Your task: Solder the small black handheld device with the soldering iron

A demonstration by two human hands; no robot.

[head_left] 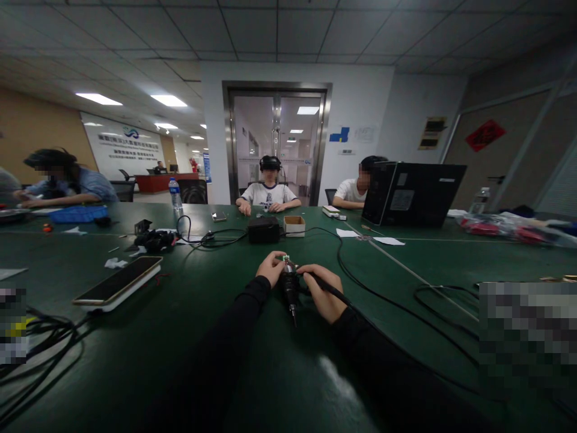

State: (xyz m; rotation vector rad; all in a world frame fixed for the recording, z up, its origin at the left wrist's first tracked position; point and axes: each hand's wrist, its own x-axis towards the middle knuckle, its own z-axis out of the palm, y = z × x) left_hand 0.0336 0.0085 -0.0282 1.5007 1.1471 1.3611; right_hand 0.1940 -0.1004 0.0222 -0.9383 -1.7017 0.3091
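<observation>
My left hand (270, 269) pinches a small green-and-white piece (285, 258) between thumb and fingertips; its details are too small to make out. My right hand (325, 291) is closed like a pen grip around a slim black corded tool (321, 281), its front end near the left fingertips. Its cord runs back along my right forearm. Between the hands lies a black tool with a metal collar and thin pointed tip (291, 291), the tip towards me. Whether either hand touches it, I cannot tell.
Ahead stand a black box (264, 230) and a small open carton (294, 226). A phone on a white block (119, 282) lies left, beside coiled cables (40, 343). A black computer case (412, 193) stands right. Black cable (383, 300) crosses the table; people sit opposite.
</observation>
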